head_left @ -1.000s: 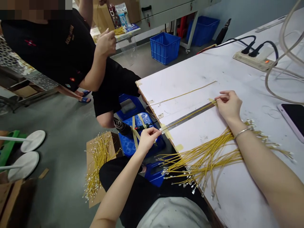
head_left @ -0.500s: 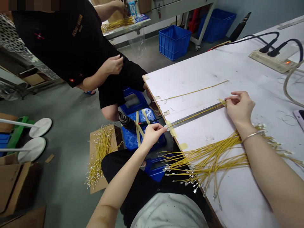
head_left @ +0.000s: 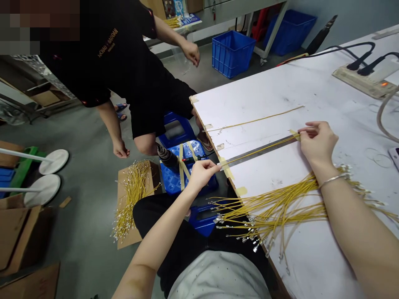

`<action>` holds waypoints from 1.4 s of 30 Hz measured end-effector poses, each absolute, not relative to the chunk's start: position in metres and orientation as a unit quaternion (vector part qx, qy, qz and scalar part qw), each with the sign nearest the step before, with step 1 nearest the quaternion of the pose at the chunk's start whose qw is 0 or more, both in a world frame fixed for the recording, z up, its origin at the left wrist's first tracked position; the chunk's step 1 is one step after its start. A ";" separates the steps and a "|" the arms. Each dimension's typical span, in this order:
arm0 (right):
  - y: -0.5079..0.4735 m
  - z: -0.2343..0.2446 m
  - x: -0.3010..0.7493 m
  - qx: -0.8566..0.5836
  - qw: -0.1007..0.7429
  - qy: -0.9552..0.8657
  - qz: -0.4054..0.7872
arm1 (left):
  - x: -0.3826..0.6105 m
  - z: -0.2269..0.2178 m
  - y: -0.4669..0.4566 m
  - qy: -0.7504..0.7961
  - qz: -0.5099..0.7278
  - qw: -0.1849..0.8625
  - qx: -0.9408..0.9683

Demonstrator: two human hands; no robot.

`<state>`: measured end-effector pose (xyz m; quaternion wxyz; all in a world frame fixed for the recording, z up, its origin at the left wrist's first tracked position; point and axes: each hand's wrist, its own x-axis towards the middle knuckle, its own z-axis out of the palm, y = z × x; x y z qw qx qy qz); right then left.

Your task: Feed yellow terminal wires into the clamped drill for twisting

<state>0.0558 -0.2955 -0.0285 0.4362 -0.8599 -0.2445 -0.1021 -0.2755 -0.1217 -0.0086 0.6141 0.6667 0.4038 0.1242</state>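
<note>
My left hand [head_left: 202, 174] pinches the near end of a yellow wire [head_left: 258, 150] at the table's edge. My right hand [head_left: 316, 141] pinches the wire's far end. The wire is stretched along a metal ruler [head_left: 264, 151] that is taped flat to the white table [head_left: 274, 95]. A pile of yellow wires with metal terminals [head_left: 280, 207] lies under my right forearm, its ends hanging over the table edge. Another single yellow wire [head_left: 255, 120] lies on the table beyond the ruler.
A person in black [head_left: 124, 62] stands at the table's left corner, arms lowered. On the floor lie more yellow wires on cardboard [head_left: 132, 199], a blue case [head_left: 187, 172] with a drill, and blue crates [head_left: 232, 52]. A power strip [head_left: 361, 81] sits at far right.
My hands have stayed on the wire ends along the ruler. The person in black has shifted, lowering one arm toward the floor and swinging the other hand out.
</note>
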 end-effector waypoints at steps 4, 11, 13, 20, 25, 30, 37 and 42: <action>-0.295 -0.027 0.056 -0.865 0.425 -0.242 -0.112 | -0.277 -0.013 -0.122 0.392 0.137 0.622 0.664; -0.296 -0.025 0.059 -0.873 0.409 -0.244 -0.107 | -0.284 -0.019 -0.122 0.357 0.156 0.642 0.660; -0.296 -0.026 0.059 -0.872 0.404 -0.254 -0.108 | -0.286 -0.019 -0.121 0.354 0.151 0.646 0.660; -0.298 -0.028 0.058 -0.881 0.389 -0.244 -0.111 | -0.289 -0.015 -0.117 0.354 0.128 0.639 0.671; -0.296 -0.022 0.057 -0.882 0.423 -0.194 -0.072 | -0.288 -0.014 -0.118 0.359 0.133 0.598 0.704; -0.294 -0.016 0.055 -0.888 0.423 -0.177 -0.039 | -0.288 -0.014 -0.118 0.365 0.139 0.590 0.706; -0.294 -0.018 0.057 -0.890 0.415 -0.186 -0.037 | -0.288 -0.016 -0.115 0.362 0.134 0.600 0.701; -0.295 -0.021 0.061 -0.884 0.428 -0.184 -0.037 | -0.288 -0.012 -0.115 0.363 0.132 0.605 0.696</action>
